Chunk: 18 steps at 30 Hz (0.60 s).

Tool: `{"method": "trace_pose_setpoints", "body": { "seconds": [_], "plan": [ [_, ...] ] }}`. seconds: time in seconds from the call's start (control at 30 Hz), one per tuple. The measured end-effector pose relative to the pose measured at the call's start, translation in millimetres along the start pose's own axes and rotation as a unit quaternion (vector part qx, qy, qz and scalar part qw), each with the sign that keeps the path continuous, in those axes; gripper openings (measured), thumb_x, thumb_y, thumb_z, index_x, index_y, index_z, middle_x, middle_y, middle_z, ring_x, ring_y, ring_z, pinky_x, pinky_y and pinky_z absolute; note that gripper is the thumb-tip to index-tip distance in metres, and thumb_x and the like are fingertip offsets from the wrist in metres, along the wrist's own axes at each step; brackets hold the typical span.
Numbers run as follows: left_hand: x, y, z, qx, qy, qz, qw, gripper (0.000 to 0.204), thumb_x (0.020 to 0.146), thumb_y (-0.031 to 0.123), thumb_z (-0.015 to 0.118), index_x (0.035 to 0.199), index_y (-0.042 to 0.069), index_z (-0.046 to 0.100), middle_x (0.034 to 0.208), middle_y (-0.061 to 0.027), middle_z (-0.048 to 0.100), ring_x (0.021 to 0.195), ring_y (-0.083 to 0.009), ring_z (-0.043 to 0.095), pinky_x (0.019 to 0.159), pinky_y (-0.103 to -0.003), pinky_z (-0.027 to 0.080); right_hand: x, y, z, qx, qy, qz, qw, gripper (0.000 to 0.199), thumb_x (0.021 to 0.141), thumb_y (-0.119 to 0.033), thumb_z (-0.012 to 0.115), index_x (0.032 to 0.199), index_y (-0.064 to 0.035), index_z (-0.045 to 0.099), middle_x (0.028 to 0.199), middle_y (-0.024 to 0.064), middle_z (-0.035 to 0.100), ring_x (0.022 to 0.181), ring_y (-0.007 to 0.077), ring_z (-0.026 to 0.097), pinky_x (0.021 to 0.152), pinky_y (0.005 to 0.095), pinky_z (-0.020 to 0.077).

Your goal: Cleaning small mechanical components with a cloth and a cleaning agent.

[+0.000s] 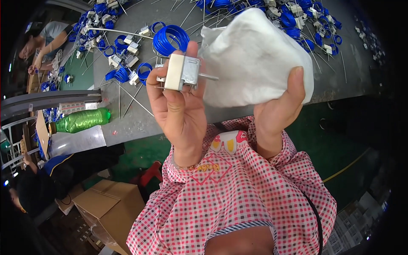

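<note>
- The left hand (pixel 180 112) was raised above the counter (pixel 127 123), its fingers (pixel 158 91) closed around a small metal component (pixel 182 71); thumb and fingertips pinched the part at its sides.
- The right hand (pixel 278 112) held a white cloth (pixel 255 57) bunched up just beside the component, fingers wrapped about the cloth's lower edge, thumb (pixel 297 85) pressed on its face.
- Risk, as judged: the grip on the component looked like a light pinch by its edges only. A firm wipe with the cloth could push the part out of the fingers and drop it to the counter or into the lap.
- Risk, as judged: a thin pin (pixel 208 77) projected from the component's right side toward the cloth. The weave could snag on it, bending the pin or tugging the part loose.
- Component appearance: a boxy body with a pale, flat, cream-coloured front plate and a bright silver metal frame behind; small tabs stood out at its left edge. No dirt or damage could be made out at this size.
- Surroundings: blue wire coils (pixel 171 39) with attached fittings and long thin rods lay scattered over the grey counter beyond the hands. A green plastic bottle (pixel 80 120) lay on its side to the left. Another person (pixel 42 42) was at work at the far left.
</note>
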State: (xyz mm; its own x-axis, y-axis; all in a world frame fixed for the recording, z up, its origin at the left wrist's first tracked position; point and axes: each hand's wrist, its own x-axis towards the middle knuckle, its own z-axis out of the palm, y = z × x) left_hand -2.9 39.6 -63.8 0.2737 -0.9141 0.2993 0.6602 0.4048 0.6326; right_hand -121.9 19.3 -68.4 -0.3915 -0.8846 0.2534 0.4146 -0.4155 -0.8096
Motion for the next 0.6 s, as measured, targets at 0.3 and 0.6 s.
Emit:
{"method": "trace_pose_setpoints", "body": {
  "seconds": [0.3,0.6],
  "plan": [
    [-12,-3,2,0.072,0.045,-0.021,0.996,0.031,0.084,0.015,0.053,0.109,0.006,0.037,0.112,-0.0077,0.044,0.106,-0.0202,0.043,0.087,-0.032,0.037,-17,2,18,-0.261,-0.198,-0.347,0.879,0.033,0.076,-0.013,0.054,0.107,-0.0011,0.052,0.115,0.0185,0.047,0.105,0.0317,0.047,0.089,0.0401,0.0348],
    [-13,-11,-2,0.052,0.075,-0.032,0.995,0.03,0.085,0.016,0.051,0.109,0.006,0.037,0.112,-0.0059,0.045,0.1,-0.0151,0.045,0.087,-0.031,0.036,-16,13,11,-0.252,-0.205,-0.227,0.918,0.028,0.072,-0.014,0.054,0.098,-0.0018,0.056,0.103,0.0125,0.056,0.093,0.0321,0.054,0.084,0.0456,0.0377]
  ]
}}
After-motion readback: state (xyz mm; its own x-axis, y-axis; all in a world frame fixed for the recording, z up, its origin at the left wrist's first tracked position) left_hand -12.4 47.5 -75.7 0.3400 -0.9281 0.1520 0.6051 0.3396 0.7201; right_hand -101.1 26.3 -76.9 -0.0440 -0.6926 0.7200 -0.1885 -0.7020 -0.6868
